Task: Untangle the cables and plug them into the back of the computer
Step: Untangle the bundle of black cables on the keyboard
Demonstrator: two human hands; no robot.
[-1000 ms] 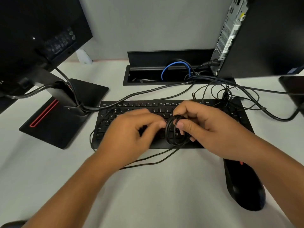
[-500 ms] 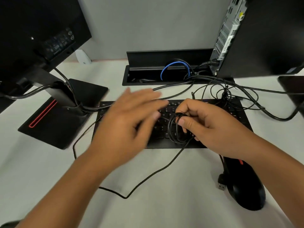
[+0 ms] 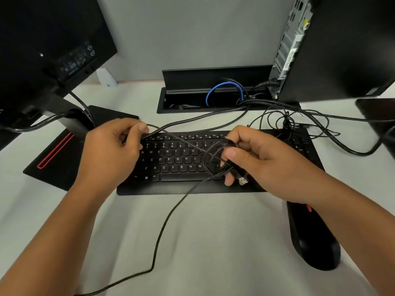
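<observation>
My right hand (image 3: 256, 159) grips a small coil of thin black cable (image 3: 215, 159) above the black keyboard (image 3: 177, 163). A USB plug (image 3: 243, 180) hangs just under its fingers. My left hand (image 3: 115, 150) pinches a strand of the same cable (image 3: 171, 135) and holds it out to the left, over the keyboard's top left corner. A long loose length of that cable (image 3: 164, 223) trails down over the desk toward me. At the back right stands the computer tower (image 3: 333, 48), its rear port panel (image 3: 288, 45) facing left. A tangle of thin cables (image 3: 286, 122) lies in front of it.
A monitor (image 3: 47, 39) on a black stand base (image 3: 64, 152) fills the left. A black mouse (image 3: 314, 238) lies at the right, partly under my forearm. An open cable tray (image 3: 213, 99) with a blue cable (image 3: 222, 88) sits at the back. Thick black cables (image 3: 203, 118) cross behind the keyboard.
My left hand swung from over the keyboard's middle to the left and now pinches a strand pulled off the coil. The loose cable has spread further over the desk. The USB plug rose to my right hand.
</observation>
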